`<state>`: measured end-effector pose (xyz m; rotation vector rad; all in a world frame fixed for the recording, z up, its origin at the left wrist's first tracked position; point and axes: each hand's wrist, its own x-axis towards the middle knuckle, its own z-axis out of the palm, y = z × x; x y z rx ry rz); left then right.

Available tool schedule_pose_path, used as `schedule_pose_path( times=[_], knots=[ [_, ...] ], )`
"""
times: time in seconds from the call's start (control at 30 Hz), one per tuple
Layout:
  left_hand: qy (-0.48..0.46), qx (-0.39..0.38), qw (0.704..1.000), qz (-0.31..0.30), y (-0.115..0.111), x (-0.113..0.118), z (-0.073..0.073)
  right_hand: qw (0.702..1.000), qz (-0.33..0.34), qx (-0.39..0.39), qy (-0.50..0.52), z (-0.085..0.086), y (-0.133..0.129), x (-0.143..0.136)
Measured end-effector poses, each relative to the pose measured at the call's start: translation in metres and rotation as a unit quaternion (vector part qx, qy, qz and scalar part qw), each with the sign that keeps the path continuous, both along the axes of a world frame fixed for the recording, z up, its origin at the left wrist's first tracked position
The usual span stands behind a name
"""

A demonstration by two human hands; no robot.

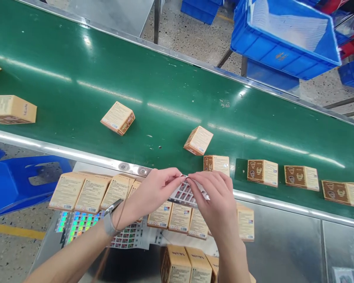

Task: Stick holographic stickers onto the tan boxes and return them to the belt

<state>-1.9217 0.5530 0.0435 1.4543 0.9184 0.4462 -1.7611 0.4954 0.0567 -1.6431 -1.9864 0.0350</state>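
Note:
Over the near edge of the conveyor, my left hand (153, 190) and my right hand (216, 196) meet at their fingertips. Both are closed in a pinch at the upper edge of a small sticker sheet (183, 195), which hangs between them. Exactly what each fingertip grips is too small to tell. Below the hands stands a row of small beige cartons (179, 217), partly covered by my right arm. Another carton row (65, 190) is left of my left hand. Under my left forearm lie shiny sticker sheets (126, 237).
Several brown-and-beige cartons (118, 118) are spread along the green conveyor belt (165, 90). More cartons (178, 263) stand at the bottom on the metal table (283, 239). A blue bin (283, 55) is beyond the belt; a blue crate (17, 181) is at left.

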Motion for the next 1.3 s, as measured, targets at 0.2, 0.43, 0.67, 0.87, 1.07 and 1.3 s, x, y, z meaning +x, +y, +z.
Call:
schedule_pose_path(
  times=[0.2, 0.43, 0.67, 0.87, 1.07, 1.3],
  knots=[
    [0.000, -0.020, 0.998, 0.059, 0.004, 0.017, -0.010, 0.998, -0.018, 0.052, 0.039, -0.013, -0.004, 0.002],
    [-0.001, 0.062, 0.994, -0.095, 0.042, 0.032, -0.046, 0.809, -0.318, -0.019, 0.494, -0.059, 0.038, 0.065],
    [0.042, 0.217, 0.928, -0.299, 0.079, 0.089, -0.069, 0.737, -0.346, 0.007, 0.580, -0.118, 0.090, 0.117],
    [0.087, 0.252, 0.901, -0.344, 0.084, 0.121, -0.077, 0.763, -0.368, 0.021, 0.530, -0.129, 0.084, 0.126],
    [0.088, 0.271, 0.894, -0.346, 0.080, 0.132, -0.076, 0.794, -0.394, 0.031, 0.462, -0.132, 0.083, 0.138],
    [0.074, 0.235, 0.906, -0.345, 0.077, 0.149, -0.076, 0.821, -0.427, 0.042, 0.377, -0.124, 0.078, 0.141]
  ],
)
